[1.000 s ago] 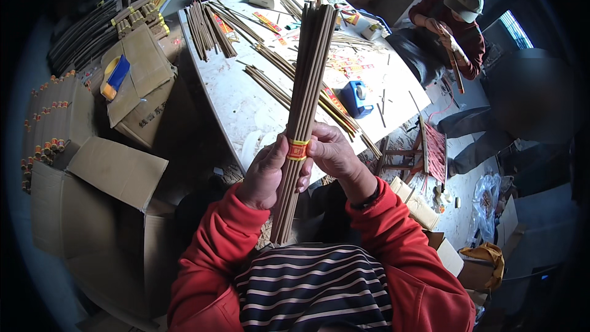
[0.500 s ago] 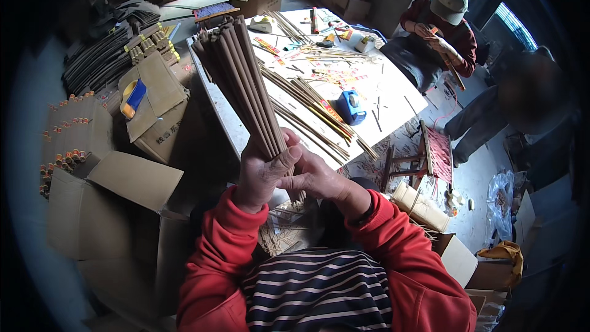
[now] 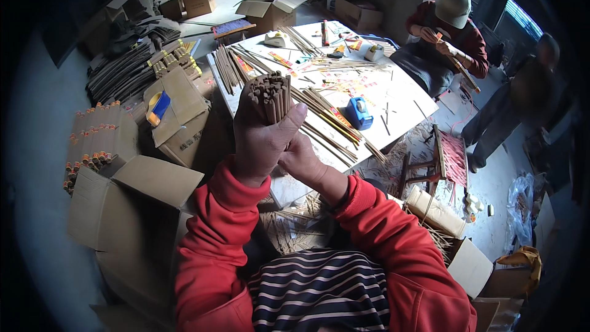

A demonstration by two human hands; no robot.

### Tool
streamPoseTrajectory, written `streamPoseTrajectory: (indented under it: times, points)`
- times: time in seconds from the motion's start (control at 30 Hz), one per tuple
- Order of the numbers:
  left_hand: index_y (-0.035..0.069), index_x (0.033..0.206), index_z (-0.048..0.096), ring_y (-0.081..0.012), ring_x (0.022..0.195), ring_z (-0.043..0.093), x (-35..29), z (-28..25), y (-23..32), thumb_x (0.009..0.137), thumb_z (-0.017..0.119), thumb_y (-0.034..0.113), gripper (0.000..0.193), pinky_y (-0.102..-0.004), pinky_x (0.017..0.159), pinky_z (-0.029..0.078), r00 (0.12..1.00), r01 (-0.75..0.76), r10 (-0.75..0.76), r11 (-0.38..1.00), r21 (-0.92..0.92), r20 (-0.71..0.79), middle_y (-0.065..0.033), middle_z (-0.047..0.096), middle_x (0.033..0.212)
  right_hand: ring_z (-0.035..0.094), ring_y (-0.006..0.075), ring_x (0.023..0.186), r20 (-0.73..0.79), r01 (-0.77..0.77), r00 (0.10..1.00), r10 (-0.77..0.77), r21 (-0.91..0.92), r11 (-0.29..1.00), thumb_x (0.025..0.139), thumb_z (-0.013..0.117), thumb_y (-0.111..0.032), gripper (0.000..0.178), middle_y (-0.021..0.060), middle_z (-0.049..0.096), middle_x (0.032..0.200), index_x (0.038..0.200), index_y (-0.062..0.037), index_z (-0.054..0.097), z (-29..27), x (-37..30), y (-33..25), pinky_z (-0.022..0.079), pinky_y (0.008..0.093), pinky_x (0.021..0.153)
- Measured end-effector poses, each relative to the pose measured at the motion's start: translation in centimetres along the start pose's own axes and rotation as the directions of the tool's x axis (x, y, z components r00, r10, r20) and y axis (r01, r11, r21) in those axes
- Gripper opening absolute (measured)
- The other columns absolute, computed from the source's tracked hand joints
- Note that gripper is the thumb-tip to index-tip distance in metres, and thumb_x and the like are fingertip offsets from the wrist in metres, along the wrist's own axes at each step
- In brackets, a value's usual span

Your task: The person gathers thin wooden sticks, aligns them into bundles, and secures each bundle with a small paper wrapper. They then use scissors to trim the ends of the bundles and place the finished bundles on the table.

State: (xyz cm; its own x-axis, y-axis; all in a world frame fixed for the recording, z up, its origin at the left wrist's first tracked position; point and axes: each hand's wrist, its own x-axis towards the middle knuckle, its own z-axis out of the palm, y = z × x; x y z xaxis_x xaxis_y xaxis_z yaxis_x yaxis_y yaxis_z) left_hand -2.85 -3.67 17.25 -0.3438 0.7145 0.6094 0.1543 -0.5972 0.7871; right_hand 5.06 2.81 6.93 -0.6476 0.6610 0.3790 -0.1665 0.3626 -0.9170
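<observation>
The bundle (image 3: 270, 99) of brown sticks was held upright in the left hand (image 3: 258, 144), before the table's near left side, cut ends turned up toward the camera. Left fingers were clamped around it, thumb pressed along its right side. The right hand (image 3: 305, 163) was placed at 5 o'clock from the bundle, against the left; its fingers were hidden, so whether they were closed on anything could not be told.

Bearings taken from the bundle: loose sticks (image 3: 324, 112) were spread on the white table (image 3: 402, 95) toward 4, a blue dispenser (image 3: 359, 114) set near 3. Between 2 and 3, sticks were held by a seated co-worker (image 3: 452, 43). A red-seated stool (image 3: 453, 158) was noted at 4, an open carton (image 3: 158, 179) at 8
</observation>
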Motion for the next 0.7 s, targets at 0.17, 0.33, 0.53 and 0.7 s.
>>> streamPoseTrajectory:
  times: [0.17,0.33,0.53,0.7]
  points:
    - [0.002,0.098,0.048,-0.0167,0.06,0.053,1.9,-2.9,2.2,0.074,0.062,0.005,0.028,-0.0302,0.06,0.045,0.954,0.295,-0.23,0.828,-0.477,0.191,-0.0061,0.052,0.069,0.053,0.0091,0.061,0.362,-0.401,0.87,0.335,0.122,0.908,0.074,0.07,-0.012,0.028,0.0053,0.058,0.072,0.093,-0.0026,0.053,-1.3,-1.7,-9.0,0.044,0.0228,0.054]
    - [0.006,0.096,0.049,-0.0161,0.058,0.052,1.9,-3.1,1.3,0.076,0.06,0.004,0.022,-0.0299,0.056,0.044,0.913,0.409,-0.294,0.65,-0.64,0.284,-0.0041,0.051,0.066,0.047,0.0064,0.048,0.427,-0.545,0.785,0.449,0.133,0.827,0.076,0.066,-0.012,0.025,0.0003,0.051,0.061,0.093,-0.0025,0.05,-1.3,-3.9,-8.4,0.038,0.0213,0.041]
    - [0.001,0.103,0.047,-0.0154,0.05,0.052,1.7,-2.7,3.3,0.076,0.06,0.004,0.03,-0.0288,0.051,0.046,0.934,0.353,-0.192,0.632,-0.69,0.302,-0.0055,0.052,0.06,0.051,0.0089,0.044,0.575,-0.559,0.744,0.339,0.259,0.788,0.072,0.069,-0.01,0.018,0.0021,0.054,0.06,0.078,-0.0049,0.052,-1.9,-5.3,-8.9,0.039,0.0215,0.039]
    - [0.0,0.108,0.046,-0.0107,0.046,0.05,1.6,-1.0,5.5,0.076,0.06,0.002,0.035,-0.0228,0.046,0.044,0.972,0.207,-0.118,0.838,-0.505,0.202,-0.0029,0.051,0.059,0.051,0.0078,0.057,0.367,-0.382,0.874,0.318,0.117,0.917,0.071,0.071,-0.013,0.022,-0.0005,0.053,0.065,0.081,-0.0043,0.053,-1.5,-4.3,-9.0,0.042,0.0223,0.051]
